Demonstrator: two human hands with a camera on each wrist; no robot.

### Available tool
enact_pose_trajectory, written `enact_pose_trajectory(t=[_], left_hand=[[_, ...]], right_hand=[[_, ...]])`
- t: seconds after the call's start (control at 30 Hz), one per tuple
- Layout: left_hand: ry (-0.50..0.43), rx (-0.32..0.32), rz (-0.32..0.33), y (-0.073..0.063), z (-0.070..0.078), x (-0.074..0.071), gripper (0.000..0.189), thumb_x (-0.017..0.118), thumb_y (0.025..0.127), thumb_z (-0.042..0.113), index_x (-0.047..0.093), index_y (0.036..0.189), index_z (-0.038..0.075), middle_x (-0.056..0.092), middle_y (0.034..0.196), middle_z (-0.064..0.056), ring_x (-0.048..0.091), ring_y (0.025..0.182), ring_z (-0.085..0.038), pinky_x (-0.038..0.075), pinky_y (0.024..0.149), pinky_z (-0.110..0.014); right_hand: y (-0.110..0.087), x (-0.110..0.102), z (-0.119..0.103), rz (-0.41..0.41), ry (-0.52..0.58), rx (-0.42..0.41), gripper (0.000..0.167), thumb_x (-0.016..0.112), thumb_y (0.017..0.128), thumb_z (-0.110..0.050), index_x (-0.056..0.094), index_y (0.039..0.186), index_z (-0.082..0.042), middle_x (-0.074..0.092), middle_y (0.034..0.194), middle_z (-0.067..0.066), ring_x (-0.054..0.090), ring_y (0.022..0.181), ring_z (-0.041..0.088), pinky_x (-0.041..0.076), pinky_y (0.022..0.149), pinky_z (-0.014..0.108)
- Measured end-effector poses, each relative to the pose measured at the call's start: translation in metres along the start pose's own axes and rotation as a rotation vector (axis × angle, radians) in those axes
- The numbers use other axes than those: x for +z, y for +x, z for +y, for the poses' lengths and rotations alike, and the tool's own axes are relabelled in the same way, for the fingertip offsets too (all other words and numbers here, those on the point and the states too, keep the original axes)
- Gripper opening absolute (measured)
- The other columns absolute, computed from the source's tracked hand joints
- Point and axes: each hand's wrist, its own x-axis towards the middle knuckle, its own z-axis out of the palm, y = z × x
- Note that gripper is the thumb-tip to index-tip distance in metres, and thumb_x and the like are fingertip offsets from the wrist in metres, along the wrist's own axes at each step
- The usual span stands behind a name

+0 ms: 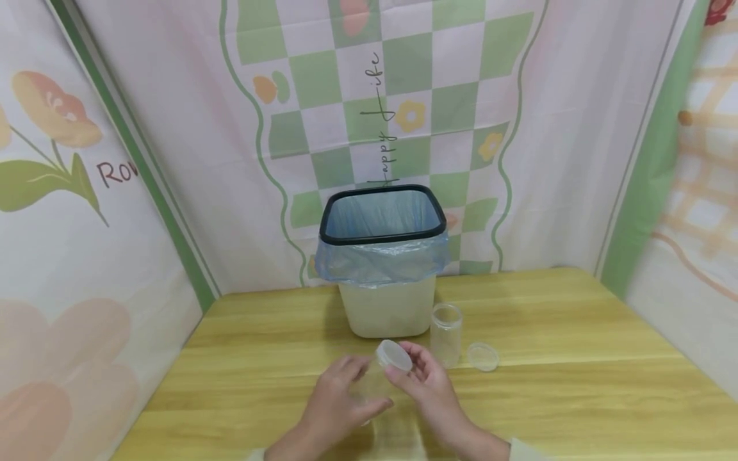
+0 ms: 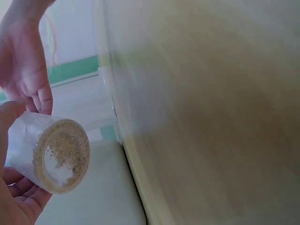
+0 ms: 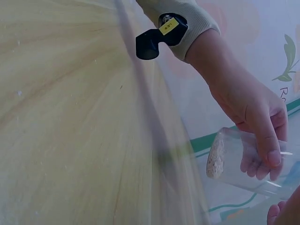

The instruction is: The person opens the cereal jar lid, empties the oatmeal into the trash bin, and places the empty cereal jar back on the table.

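While hands (image 1: pixel 334 400) (image 1: pixel 431 387) grip lidded jar (image 2: pixel 65 154), bin (image 1: pixel 389 310) behind

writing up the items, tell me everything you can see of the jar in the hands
The jar is a clear, plastic-looking cylinder with a whitish round lid on. Pale brown bits show at its base. It is held tilted above the table, in front of the bin. The left hand grips its body; the right hand holds the lid's edge. Lid tightness cannot be told.
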Motion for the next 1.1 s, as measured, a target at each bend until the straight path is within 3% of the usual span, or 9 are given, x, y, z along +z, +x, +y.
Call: enact_pose_trajectory(t=[0.3,0.57,0.9,1.1], left_hand=[[0.126,0.083,0.055,0.0,0.005,0.004,0.065,0.089,0.065,0.041,0.065,0.108,-0.001,0.063,0.093,-0.001,0.061,0.079,-0.014,0.053,0.071,-0.02],[0.228,0.092,0.094,0.0,0.007,0.009,0.068,0.088,0.063,0.048,0.066,0.104,-0.003,0.064,0.093,-0.004,0.061,0.083,-0.013,0.055,0.074,-0.027],[0.153,0.088,0.089,-0.001,0.009,0.01,0.064,0.091,0.062,0.04,0.066,0.103,-0.001,0.063,0.088,-0.002,0.058,0.077,-0.009,0.053,0.07,-0.022],[0.062,0.043,0.07,0.0,0.009,0.01,0.057,0.092,0.06,0.033,0.067,0.099,0.0,0.061,0.085,0.0,0.058,0.074,-0.009,0.052,0.066,-0.018]], right_hand=[[-0.001,0.004,0.004,0.033,-0.004,0.052,0.049,0.069,0.088,-0.01,0.046,0.129,0.007,0.058,0.122,0.014,0.055,0.116,0.025,0.046,0.093,0.025],[-0.001,0.006,0.003,0.059,-0.052,0.071,0.051,0.07,0.089,-0.014,0.047,0.128,0.008,0.059,0.119,0.014,0.055,0.115,0.027,0.043,0.094,0.031],[-0.002,0.005,0.005,0.073,-0.047,0.074,0.048,0.071,0.088,-0.012,0.049,0.126,0.008,0.06,0.117,0.013,0.057,0.109,0.02,0.045,0.092,0.026],[-0.002,0.001,0.004,0.056,-0.037,0.074,0.048,0.072,0.086,-0.012,0.051,0.125,0.006,0.06,0.117,0.013,0.057,0.11,0.024,0.045,0.093,0.029]])
